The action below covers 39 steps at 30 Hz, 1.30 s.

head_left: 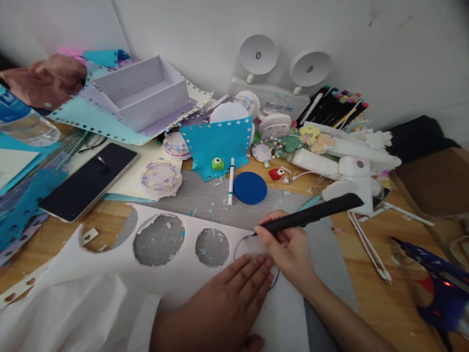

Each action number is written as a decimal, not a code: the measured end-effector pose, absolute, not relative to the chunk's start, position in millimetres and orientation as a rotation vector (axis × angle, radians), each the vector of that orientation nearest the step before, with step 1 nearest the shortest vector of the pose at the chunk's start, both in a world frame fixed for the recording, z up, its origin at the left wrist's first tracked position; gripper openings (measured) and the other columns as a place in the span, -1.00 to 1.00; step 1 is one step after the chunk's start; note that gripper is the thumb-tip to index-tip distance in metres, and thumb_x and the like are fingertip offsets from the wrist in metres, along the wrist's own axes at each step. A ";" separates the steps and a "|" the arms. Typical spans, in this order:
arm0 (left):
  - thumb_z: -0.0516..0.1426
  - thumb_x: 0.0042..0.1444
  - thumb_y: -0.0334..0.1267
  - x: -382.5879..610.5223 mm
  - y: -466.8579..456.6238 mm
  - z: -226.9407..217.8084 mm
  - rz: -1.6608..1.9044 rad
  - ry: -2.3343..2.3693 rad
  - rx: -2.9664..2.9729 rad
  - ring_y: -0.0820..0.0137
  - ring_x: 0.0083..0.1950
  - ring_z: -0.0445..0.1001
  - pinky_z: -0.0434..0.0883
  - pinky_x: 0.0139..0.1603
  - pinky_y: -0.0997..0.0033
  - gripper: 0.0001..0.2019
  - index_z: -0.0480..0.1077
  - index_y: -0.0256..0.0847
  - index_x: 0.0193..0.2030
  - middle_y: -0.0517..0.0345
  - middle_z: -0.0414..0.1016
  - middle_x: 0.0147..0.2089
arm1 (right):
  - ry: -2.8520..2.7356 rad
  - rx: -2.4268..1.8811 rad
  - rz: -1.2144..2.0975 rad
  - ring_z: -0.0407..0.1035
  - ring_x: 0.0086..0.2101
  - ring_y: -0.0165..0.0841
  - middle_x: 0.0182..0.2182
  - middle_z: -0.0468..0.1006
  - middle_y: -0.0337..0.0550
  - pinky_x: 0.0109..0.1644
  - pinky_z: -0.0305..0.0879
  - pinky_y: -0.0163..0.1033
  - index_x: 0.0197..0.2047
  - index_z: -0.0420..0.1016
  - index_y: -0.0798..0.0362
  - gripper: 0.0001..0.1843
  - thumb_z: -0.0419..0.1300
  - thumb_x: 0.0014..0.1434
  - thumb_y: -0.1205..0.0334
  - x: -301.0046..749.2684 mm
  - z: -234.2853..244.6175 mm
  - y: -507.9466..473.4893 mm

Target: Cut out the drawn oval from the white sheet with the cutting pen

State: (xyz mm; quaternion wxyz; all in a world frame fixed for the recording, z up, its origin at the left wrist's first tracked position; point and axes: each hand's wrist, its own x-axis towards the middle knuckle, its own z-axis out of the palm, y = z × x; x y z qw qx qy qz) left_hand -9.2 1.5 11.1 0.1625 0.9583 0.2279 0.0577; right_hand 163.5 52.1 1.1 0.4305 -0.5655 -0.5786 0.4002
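Note:
My left hand (234, 293), in a white sleeve, lies flat with fingers stretched over a white board (176, 293). Beneath its fingers, a dark circular line (236, 247) is partly hidden. A slim black tool that looks like a utility knife (311, 214) is gripped in my right hand (289, 244), its tip touching the line at the top of the circle. Rough-edged round holes show in the board, including a larger hole (159, 240) and a smaller hole (212, 248). Beyond the board lie a blue disc (250, 187) and a white marker (230, 181).
A grey cutting mat (205, 193) lies under the board. A phone (90, 181) and a lilac box (142, 93) sit left. Black markers (335, 105) stand at the back. To the right are a blue glue gun (436, 283) and white strips (370, 247).

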 end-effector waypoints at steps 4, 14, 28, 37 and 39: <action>-0.12 0.35 -0.05 -10.0 0.3 11.6 0.166 0.653 2.710 0.17 0.44 0.03 -0.12 0.43 0.26 -0.36 0.00 -0.53 0.39 -0.22 0.05 0.42 | -1.414 -1.431 0.960 0.33 -0.47 -0.35 -0.54 0.40 -0.24 -0.48 0.24 -0.29 -0.38 0.38 0.01 -0.81 0.26 0.10 0.11 162.6 4.5 51.7; -0.14 0.36 -0.05 -9.6 3.2 15.0 0.117 0.643 2.687 0.18 0.44 0.02 -0.10 0.43 0.26 -0.37 -0.01 -0.52 0.40 -0.19 0.02 0.42 | -1.363 -1.425 0.963 0.25 -0.53 -0.39 -0.57 0.33 -0.29 -0.51 0.21 -0.30 -0.41 0.34 0.01 -0.79 0.26 0.12 0.11 160.0 7.6 51.6; -0.17 0.37 -0.04 -10.2 4.9 15.5 0.093 0.610 2.763 0.11 0.44 0.03 0.00 0.40 0.20 -0.36 0.00 -0.57 0.38 -0.27 0.01 0.41 | -1.121 -1.329 1.020 0.12 -0.56 -0.48 -0.57 0.26 -0.38 -0.49 0.09 -0.35 -0.39 0.34 0.01 -0.78 0.30 0.11 0.12 169.7 -0.8 56.4; -0.17 0.37 -0.03 -9.5 3.7 12.6 0.122 0.621 2.820 0.10 0.41 0.09 0.07 0.36 0.19 -0.36 0.03 -0.58 0.37 -0.29 0.05 0.39 | -1.051 -1.171 1.358 0.18 -0.52 -0.54 -0.44 0.38 -0.39 -0.44 0.16 -0.42 -0.16 0.26 -0.07 -0.67 0.33 0.09 0.20 166.0 -2.1 57.7; -0.17 0.37 -0.04 -9.5 3.9 11.9 0.129 0.615 2.823 0.09 0.41 0.11 0.07 0.36 0.19 -0.37 0.06 -0.58 0.36 -0.29 0.07 0.38 | -1.090 -1.191 1.317 0.20 -0.50 -0.53 -0.44 0.38 -0.40 -0.42 0.20 -0.42 -0.13 0.22 -0.08 -0.64 0.32 0.10 0.20 164.5 -1.8 56.0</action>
